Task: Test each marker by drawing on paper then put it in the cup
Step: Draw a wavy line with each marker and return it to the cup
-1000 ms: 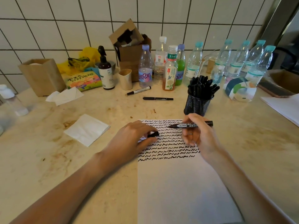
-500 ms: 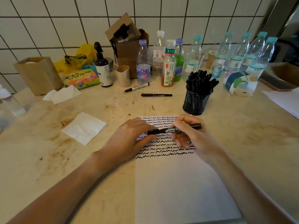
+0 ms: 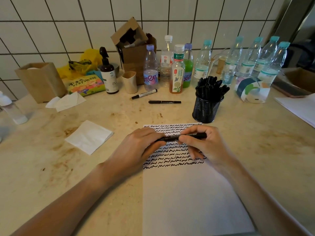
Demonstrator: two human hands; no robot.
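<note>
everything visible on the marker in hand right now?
The marker is slim, black, plastic-looking, with small pale print along its barrel. It lies roughly level above the squiggle-covered top of the paper. The left hand grips its left end, hiding the tip; the right hand pinches the barrel, the right end poking past the fingers. Whether it is capped can't be told.

A second ago the cap sat in the left hand (image 3: 136, 147), apart from the marker (image 3: 182, 137); now both hands have met and it is capped.
</note>
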